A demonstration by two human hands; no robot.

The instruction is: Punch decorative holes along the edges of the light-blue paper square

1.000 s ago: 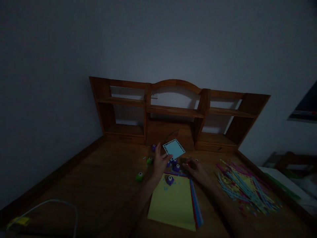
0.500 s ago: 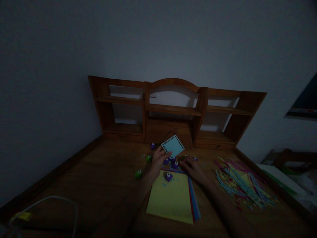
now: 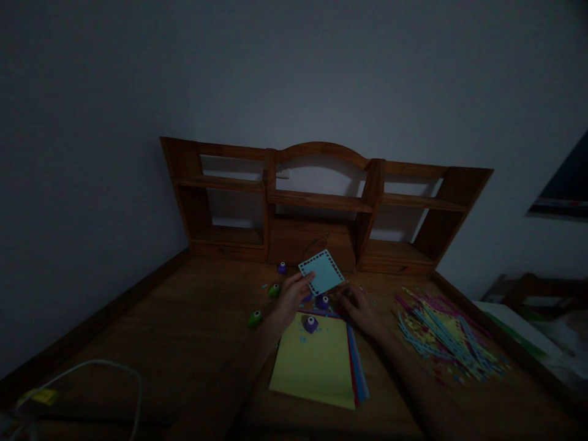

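Observation:
My left hand [image 3: 289,300] grips a light blue square card [image 3: 325,275] by its lower left side, thumb on top. Small punched shapes run along the card's edges. My right hand [image 3: 362,311] is just right of the card's lower right corner, fingers curled together; whatever they hold is too dark to make out. Below the card lies a purple craft punch [image 3: 323,301] with a white button. Another purple punch [image 3: 311,324] rests on a yellow paper sheet [image 3: 315,367], blue punched bits around it. Green punches [image 3: 255,318] stand left of my left hand.
Blue and red sheets [image 3: 358,367] stick out under the yellow one. A heap of coloured paper strips [image 3: 448,334] lies on the right. At the back stands a wooden shelf unit [image 3: 316,199]; another purple punch [image 3: 282,267] is before it. A white cable [image 3: 98,362] curls at lower left.
The card has turned slightly, and my left thumb lies higher on it. My right hand has shifted a little right, its fingers closer to the card's right corner.

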